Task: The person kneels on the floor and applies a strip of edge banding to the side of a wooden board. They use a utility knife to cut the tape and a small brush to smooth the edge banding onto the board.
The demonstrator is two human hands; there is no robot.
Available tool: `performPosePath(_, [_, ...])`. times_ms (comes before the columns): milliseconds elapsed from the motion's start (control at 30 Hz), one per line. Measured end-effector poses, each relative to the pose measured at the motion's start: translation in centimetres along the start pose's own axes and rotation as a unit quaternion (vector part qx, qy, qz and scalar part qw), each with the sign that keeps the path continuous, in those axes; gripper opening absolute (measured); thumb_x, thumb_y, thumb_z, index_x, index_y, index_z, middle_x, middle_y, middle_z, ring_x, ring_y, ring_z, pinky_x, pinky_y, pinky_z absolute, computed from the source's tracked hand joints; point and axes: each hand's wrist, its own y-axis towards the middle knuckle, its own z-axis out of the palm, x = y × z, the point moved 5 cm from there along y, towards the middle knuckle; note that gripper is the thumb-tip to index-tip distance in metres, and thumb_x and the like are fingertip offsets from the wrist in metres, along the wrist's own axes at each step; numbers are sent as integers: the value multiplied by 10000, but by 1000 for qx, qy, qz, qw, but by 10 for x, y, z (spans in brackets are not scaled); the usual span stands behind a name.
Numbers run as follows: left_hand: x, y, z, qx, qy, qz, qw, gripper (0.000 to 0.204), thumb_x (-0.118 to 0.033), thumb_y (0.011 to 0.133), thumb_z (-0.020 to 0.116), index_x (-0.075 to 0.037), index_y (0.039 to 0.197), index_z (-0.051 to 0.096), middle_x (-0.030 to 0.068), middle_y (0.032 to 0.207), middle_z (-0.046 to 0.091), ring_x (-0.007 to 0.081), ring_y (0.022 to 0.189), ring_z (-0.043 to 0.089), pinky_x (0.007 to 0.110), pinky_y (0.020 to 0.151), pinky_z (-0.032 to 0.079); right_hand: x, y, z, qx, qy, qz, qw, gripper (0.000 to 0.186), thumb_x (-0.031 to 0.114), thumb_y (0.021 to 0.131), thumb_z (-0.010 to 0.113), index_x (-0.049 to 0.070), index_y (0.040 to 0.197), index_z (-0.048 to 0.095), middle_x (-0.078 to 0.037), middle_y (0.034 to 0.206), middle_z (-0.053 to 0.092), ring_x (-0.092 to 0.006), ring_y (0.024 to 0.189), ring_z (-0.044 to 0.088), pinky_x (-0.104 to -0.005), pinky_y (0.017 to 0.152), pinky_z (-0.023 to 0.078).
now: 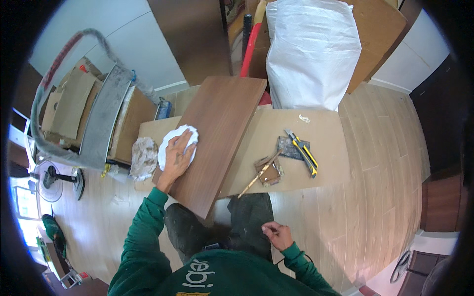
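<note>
On the brown wooden panel (222, 133), a white cloth (173, 140) is pressed flat under the open left hand (178, 157). Loosely curled and empty, the right hand (277, 234) is held near the knee, while a yellow utility knife (302, 152) is seen on the cardboard sheet (321, 133).

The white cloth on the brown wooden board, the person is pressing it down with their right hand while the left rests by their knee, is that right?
Not quite: the hands are swapped. In the head view, the left hand presses the white cloth onto the brown wooden board, and the right hand rests by the knee.
</note>
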Motion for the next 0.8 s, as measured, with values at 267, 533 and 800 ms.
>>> performPosePath(267, [-69,-41,-44,-34,-63,71,995,513,-370,920,622,-4,1277,582,232,1312,569,428,1221,511,503,1064,369,32,-17,-10,-30,-3,-133,991,237,268,912,690,60,1022,719,-157,824,717,-229,665,676,-340,649,538])
performPosePath(533, [-168,-45,0,35,92,128,987,687,-350,899,640,74,1398,433,259,1447,436,409,1306,422,518,1080,336,-30,-47,6,-34,100,-56,993,251,257,921,686,23,1006,723,-114,800,731,-160,719,686,-312,695,545])
performPosePath(800, [-168,-1,20,19,125,144,981,603,-253,896,621,31,1402,454,214,1452,454,381,1282,452,523,1054,355,-34,-48,-11,-44,86,-77,992,260,258,928,678,10,995,717,-106,777,722,-157,725,685,-313,696,541])
